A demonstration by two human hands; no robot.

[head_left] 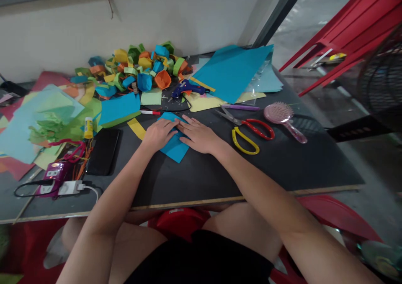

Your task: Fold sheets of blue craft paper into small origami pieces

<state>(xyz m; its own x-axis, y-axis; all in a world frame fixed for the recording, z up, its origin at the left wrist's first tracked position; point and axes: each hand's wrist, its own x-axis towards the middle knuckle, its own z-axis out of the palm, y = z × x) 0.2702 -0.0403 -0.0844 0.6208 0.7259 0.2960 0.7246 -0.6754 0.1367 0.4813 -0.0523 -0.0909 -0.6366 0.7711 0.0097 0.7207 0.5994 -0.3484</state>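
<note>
Head view: the blue paper (176, 151) is overlaid by the left hand (158, 133) (fingers together) and right hand (197, 136), fingers spread.

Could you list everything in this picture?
Table: 1, dark, centre
Paper shapes: many, multicoloured, back
Loose papers: many, mixed colours, left and back
Large sheet: 1, blue, back right
Paper strips: several, yellow, centre and back
Glue gun: 1, blue, near shapes
Marker: 1, red and white, centre
Glue stick: 1, yellow, left
Phone: 1, black, left
Power strip: 1, purple, front left
Scissors: 1 pair, red and yellow handles, right
Slim object: 1, purple, behind scissors
Hairbrush: 1, pink, right
Plastic seats: several, red, around table
Fan: 1, dark, right edge
Paper piece: 1, blue, centre
Left hand: 1, on paper piece
Right hand: 1, on paper piece
</note>
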